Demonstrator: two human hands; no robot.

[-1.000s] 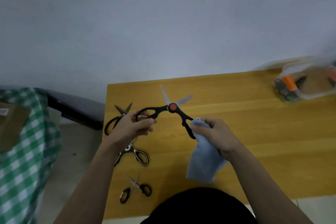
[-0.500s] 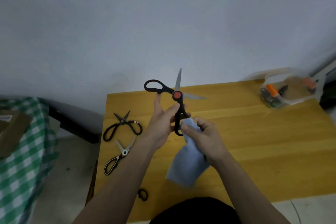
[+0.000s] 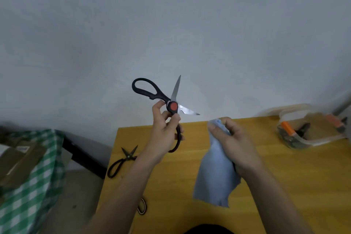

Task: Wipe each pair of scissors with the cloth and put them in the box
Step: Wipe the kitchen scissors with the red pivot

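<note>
My left hand [image 3: 164, 131] grips black-handled scissors [image 3: 152, 91] with a red pivot, held up above the table with the blades spread apart. My right hand [image 3: 230, 139] pinches a light blue cloth [image 3: 215, 175] that hangs down, a short way right of the blades and not touching them. A clear plastic box [image 3: 311, 133] holding orange-handled scissors stands at the table's far right. All-black scissors [image 3: 123, 159] lie at the table's left edge. Part of another handle [image 3: 142, 207] shows beside my left forearm.
The yellow wooden table [image 3: 284, 176] ends at a grey wall. To the left, off the table, a green checked cloth [image 3: 34, 186] carries a brown cardboard item [image 3: 19, 159].
My left hand raised the scissors higher. My right hand with the cloth came off the lower handle and moved right, so the cloth no longer touches the scissors.
</note>
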